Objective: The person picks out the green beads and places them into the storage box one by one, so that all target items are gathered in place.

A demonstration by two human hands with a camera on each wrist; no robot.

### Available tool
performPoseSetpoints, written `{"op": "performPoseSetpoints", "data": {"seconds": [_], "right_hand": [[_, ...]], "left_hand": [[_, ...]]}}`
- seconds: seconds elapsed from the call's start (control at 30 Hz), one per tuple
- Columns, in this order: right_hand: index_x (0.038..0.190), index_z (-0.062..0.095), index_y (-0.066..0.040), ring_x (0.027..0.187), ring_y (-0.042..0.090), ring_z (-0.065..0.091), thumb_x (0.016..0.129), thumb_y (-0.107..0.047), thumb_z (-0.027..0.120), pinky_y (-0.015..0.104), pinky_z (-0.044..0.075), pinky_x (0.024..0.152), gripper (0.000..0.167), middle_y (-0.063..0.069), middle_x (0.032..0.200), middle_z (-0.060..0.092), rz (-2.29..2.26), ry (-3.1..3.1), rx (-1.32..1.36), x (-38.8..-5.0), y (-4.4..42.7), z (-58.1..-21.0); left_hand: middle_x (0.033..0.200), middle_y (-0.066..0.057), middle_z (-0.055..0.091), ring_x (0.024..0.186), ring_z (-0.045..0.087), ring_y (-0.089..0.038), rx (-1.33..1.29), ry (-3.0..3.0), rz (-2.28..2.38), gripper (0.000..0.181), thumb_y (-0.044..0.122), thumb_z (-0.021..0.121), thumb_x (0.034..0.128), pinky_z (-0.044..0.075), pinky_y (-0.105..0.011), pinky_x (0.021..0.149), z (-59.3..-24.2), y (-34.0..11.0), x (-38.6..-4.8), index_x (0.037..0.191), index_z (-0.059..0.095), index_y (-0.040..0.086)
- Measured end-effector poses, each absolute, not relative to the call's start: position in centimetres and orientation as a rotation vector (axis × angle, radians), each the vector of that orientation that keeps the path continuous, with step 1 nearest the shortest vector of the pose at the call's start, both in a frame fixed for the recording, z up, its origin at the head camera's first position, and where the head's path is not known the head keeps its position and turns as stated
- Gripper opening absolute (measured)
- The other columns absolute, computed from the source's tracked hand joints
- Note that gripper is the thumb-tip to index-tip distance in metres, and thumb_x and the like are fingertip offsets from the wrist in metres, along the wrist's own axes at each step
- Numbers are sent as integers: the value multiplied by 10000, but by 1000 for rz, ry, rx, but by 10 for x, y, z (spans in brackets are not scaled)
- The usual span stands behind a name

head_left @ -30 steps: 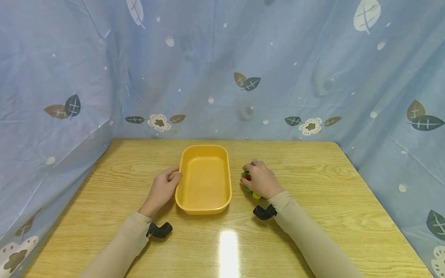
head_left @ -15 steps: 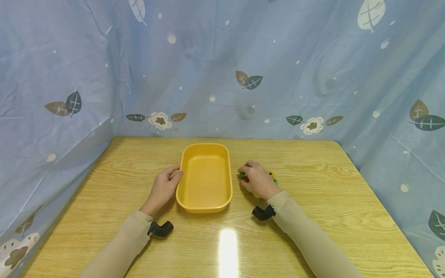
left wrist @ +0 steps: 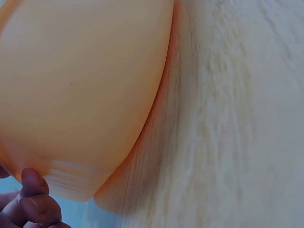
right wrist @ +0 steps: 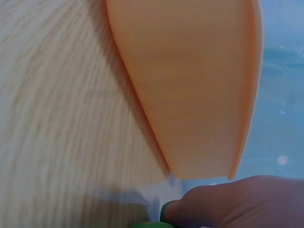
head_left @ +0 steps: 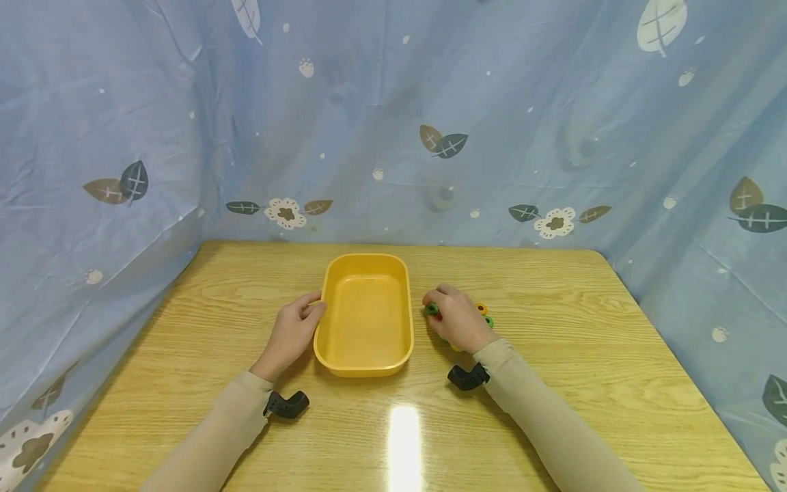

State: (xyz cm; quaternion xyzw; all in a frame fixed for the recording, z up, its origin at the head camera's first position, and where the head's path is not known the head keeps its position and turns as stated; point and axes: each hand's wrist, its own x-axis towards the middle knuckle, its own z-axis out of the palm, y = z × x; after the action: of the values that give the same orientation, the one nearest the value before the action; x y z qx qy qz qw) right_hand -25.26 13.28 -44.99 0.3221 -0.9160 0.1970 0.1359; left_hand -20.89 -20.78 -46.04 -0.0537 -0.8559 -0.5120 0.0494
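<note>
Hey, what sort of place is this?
Likely an improvised indoor work or filming booth: a wood-grain table, patterned blue cloth hung behind and beside it, and black wrist-worn devices.

A wood-grained surface carries a yellow tray; right of the tray lie small green, orange and yellow pieces, partly hidden.

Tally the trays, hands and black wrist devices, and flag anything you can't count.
Yellow tray: 1
Left hand and right hand: 2
Black wrist devices: 2
Total: 5
Small coloured pieces: partly hidden by the right hand, so not counted.
</note>
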Motion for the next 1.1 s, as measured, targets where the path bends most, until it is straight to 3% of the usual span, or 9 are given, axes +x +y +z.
{"op": "performPoseSetpoints", "data": {"seconds": [0.27,0.53,0.67,0.8,0.97,1.1], "right_hand": [[1124,719,-16,708,125,547,913,-46,774,279,520,637,219,85,997,635,679,-2680,862,-251,139,-430],[1144,709,-58,840,218,621,951,-82,752,322,549,747,199,61,1062,662,739,-2652,978,-253,123,-396],[1161,706,-55,875,243,653,943,-82,763,325,559,777,227,58,1091,679,756,-2652,1049,-257,106,-376],[1136,710,-58,850,229,665,945,-85,758,311,563,772,198,66,1084,689,736,-2629,1115,-263,89,-366],[1127,725,-54,749,128,637,961,-127,743,262,551,730,182,66,1080,711,724,-2648,1174,-270,62,-367],[1146,730,-46,767,96,656,967,-134,736,238,560,748,200,67,1086,717,712,-2717,1176,-275,39,-370]], "left_hand": [[1257,-242,723,1166,710,-356,-171,-2589,-1633,536,327,506,1115,563,-499,989,-460,-205,-208,1518,493,-26],[1267,-261,711,1139,725,-354,-154,-2534,-1782,535,307,524,1109,576,-239,814,-456,-203,-204,1527,482,-24],[1230,-257,728,1099,742,-342,-150,-2528,-1771,523,288,530,1107,583,-239,820,-454,-203,-204,1518,490,-33],[1173,-252,750,996,766,-311,-168,-2525,-1760,508,273,539,1103,564,-241,744,-453,-203,-204,1505,506,-36],[1120,-236,768,891,766,-214,-162,-2533,-1742,489,258,547,1098,538,-243,697,-452,-203,-204,1491,526,-32],[1121,-233,769,802,732,-137,-143,-2550,-1730,489,270,547,1098,526,-239,683,-452,-203,-203,1488,532,-26]]}}
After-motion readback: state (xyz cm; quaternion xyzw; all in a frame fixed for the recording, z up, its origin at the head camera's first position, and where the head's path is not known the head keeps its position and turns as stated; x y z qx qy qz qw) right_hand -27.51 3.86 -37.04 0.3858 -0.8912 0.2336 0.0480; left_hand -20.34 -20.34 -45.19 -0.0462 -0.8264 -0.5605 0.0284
